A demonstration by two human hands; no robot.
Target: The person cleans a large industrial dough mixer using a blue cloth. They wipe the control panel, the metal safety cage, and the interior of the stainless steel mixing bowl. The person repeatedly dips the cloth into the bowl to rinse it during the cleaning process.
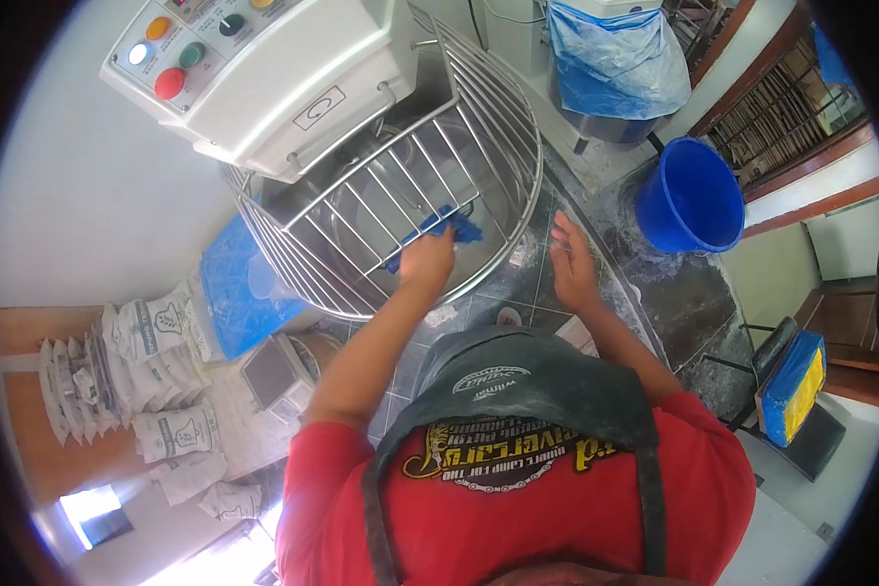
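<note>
My left hand [428, 262] grips a crumpled blue cloth [463, 228] at the front of the wire guard [370, 220] on a large spiral dough mixer [315, 88]. The cloth lies against the guard's bars, partly hidden by my fingers. Below the guard, the steel mixing bowl [494, 201] shows a pale bottom; whether anything lies in it I cannot tell. My right hand [576, 271] hangs in the air to the right of the bowl, fingers extended, holding nothing.
A blue bucket [692, 194] stands on the dusty tiled floor at right, near a machine under a blue plastic cover [615, 62]. At left are stacked flour bags [157, 329], a blue lid or panel [238, 293] and a scale [271, 370]. A chair [806, 432] stands far right.
</note>
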